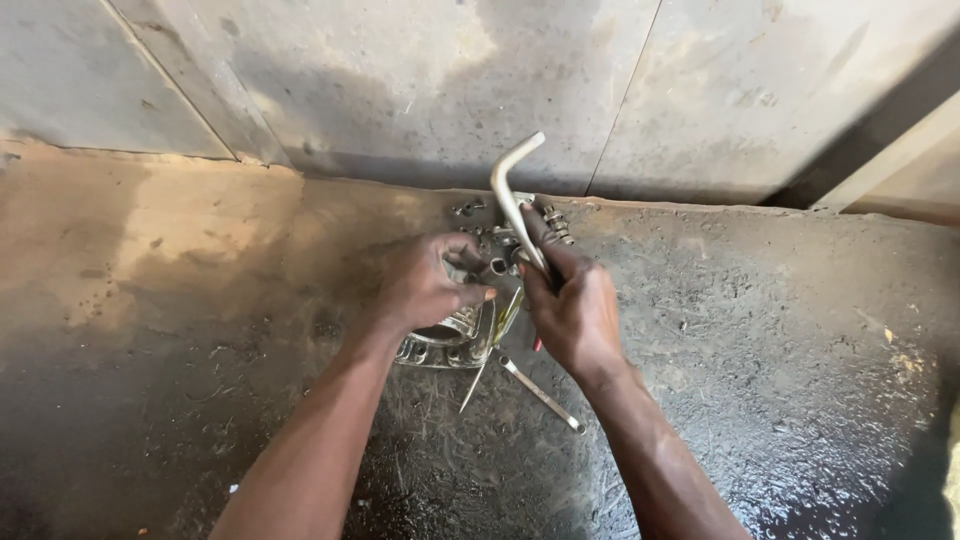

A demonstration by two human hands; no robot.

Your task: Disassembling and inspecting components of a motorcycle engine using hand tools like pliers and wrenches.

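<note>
Concrete floor (760,380), oily and dark, meets a stained wall (420,70) behind. On it sits a metal engine part (455,335), left hand (425,285) clamped over its top. Right hand (572,305) fists a bent wrench (510,195), shaft rising away toward the wall, its tip hooking right. Loose tools (535,390) lie just below.

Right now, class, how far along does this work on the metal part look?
Done: small bolts lie loose on the oily floor. In hand: the right hand works a bent metal wrench while the left hand steadies the metal engine part. Left: cannot be judged; the hands hide the fasteners.
</note>
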